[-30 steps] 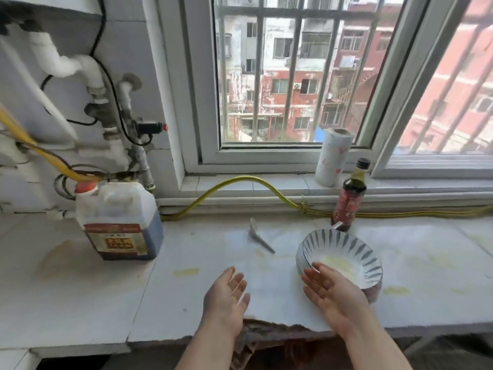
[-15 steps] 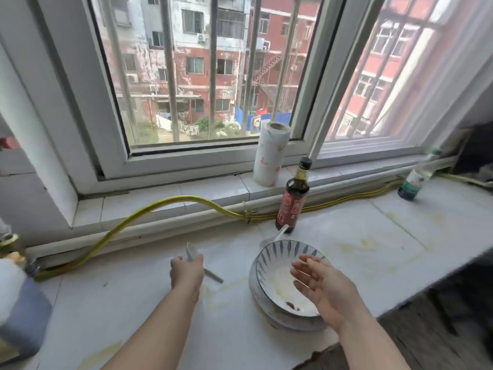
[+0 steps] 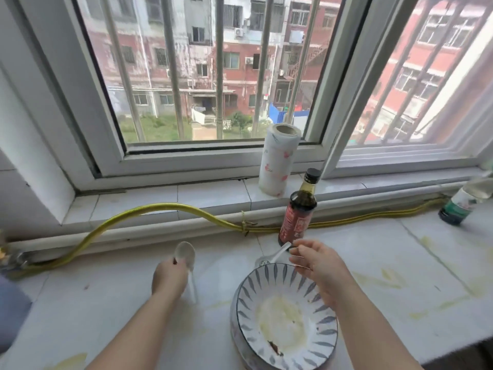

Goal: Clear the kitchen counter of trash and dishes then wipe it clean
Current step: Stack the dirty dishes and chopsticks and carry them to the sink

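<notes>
Striped bowl point(image 3: 266, 276), smeared with residue, is set on the stained counter point(image 3: 373, 257) near its front edge. One white spoon point(image 3: 184, 255) is gripped in the left hand point(image 3: 168, 276). A second spoon point(image 3: 274, 256) is pinched by its handle in the right hand point(image 3: 320, 265), beside a dark sauce bottle point(image 3: 297, 214).

Soiled striped bowl point(image 3: 253, 289) on stained counter point(image 3: 80, 303)

The left grip point(image 3: 170, 276) curled round the white spoon point(image 3: 185, 253) it had just reached, and the spoon's handle swung toward the near edge of the table point(image 3: 106, 303). The right grip point(image 3: 320, 265) left its place over the striped bowl point(image 3: 256, 279), crossed the far rim and pinched the handle of the second white spoon point(image 3: 274, 256).
</notes>
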Tool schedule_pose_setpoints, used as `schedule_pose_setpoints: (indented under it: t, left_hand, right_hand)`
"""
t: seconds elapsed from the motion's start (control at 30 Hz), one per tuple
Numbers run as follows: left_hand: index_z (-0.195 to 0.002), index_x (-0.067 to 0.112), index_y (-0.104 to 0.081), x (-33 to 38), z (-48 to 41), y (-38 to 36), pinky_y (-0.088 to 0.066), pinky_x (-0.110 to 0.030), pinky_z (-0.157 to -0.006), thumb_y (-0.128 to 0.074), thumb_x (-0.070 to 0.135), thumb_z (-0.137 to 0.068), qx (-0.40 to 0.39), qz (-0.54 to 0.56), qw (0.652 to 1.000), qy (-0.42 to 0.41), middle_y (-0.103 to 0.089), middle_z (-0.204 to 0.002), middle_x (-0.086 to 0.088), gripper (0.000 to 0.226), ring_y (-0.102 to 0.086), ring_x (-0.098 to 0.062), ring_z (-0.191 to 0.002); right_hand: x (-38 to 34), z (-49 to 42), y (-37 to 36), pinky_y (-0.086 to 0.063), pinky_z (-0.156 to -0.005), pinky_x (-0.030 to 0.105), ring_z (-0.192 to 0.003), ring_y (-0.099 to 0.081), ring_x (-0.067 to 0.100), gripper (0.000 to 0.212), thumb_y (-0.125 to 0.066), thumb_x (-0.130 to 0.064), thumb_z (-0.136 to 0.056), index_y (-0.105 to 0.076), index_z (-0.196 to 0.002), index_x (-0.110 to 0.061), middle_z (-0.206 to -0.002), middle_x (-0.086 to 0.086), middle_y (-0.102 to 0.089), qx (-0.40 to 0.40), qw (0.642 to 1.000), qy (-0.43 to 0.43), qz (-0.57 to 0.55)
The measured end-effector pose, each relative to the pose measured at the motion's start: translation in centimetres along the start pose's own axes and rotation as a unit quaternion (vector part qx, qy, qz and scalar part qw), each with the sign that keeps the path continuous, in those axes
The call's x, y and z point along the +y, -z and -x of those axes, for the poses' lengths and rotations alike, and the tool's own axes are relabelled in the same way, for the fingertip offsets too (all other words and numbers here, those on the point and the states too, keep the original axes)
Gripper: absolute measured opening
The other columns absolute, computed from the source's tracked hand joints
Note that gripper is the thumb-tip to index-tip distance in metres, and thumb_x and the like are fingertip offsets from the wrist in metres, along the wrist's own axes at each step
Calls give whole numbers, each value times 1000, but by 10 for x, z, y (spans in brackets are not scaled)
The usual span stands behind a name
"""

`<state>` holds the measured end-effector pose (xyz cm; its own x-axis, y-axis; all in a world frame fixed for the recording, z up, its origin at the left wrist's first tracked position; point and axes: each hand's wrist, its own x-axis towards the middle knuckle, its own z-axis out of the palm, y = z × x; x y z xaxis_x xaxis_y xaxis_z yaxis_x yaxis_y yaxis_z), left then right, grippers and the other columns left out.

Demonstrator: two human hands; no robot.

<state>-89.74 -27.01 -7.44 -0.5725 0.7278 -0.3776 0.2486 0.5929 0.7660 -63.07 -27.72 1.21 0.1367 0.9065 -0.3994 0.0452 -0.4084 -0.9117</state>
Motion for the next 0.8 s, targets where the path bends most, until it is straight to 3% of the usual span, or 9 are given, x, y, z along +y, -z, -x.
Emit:
schedule_pose_setpoints:
  t: [0.1, 0.2, 0.33, 0.43, 0.53, 0.67, 0.8]
  left_hand:
    - [-84, 5, -59, 37, 40, -1, -46, -28, -53, -46, 16, -95, -52, 132, 990, -19, -63, -76, -14, 20, -55, -22, -58]
    - [-81, 13, -59, 70, 90, -7, -35, -15, -38, -50, 30, -96, -152, 73, 983, -77, -58, -64, -2, 25, -46, -13, -51]
    - [-89, 23, -67, 69, 132, -35, -46, -22, -51, -52, 25, -88, -238, -32, 967, -85, -69, -73, 0, 15, -62, -13, -59]
    - [-91, 21, -65, 59, 149, -59, -42, -28, -54, -48, 16, -83, -224, -138, 961, -88, -62, -75, 0, 20, -56, -19, -62]
    - [-104, 15, -61, 51, 157, -74, -47, -34, -66, -44, 12, -84, -180, -238, 949, -100, -62, -92, -4, 26, -58, -23, -80]
    - [-99, 18, -56, 45, 159, -86, -42, -29, -65, -41, 5, -84, -166, -301, 934, -96, -46, -74, 3, 24, -54, -23, -82]
    - [-110, 10, -58, 47, 166, -89, -39, -30, -65, -41, 4, -88, -149, -341, 923, -100, -55, -86, -6, 29, -50, -25, -83]
  right_hand:
    - [-1, -34, 2, -49, -77, 29, -96, -61, 19, 20, -53, -12, -93, -63, -110, -14, -104, 6, -66, -37, 989, 38, 140]
    - [0, -60, 1, -48, -91, 35, -107, -58, 20, 22, -52, -16, -93, -62, -113, -20, -116, 1, -63, -85, 962, 72, 248]
    - [5, -82, -4, -40, -101, 31, -119, -52, 21, 32, -49, -14, -95, -59, -126, -15, -130, 4, -58, -153, 923, 81, 343]
    - [8, -97, -9, -40, -105, 33, -123, -49, 26, 42, -42, -8, -94, -53, -134, -15, -139, 9, -50, -198, 886, 62, 414]
    - [15, -109, -12, -39, -102, 31, -125, -44, 32, 50, -34, -2, -96, -44, -142, -17, -144, 14, -41, -234, 843, 18, 484]
    - [24, -117, -9, -43, -101, 33, -123, -46, 35, 48, -35, -5, -96, -43, -142, -15, -142, 16, -43, -237, 805, 25, 542]
    - [26, -118, 1, -53, -78, 32, -90, -59, 29, 35, -46, -9, -89, -60, -121, -10, -115, 13, -62, -178, 797, 31, 577]
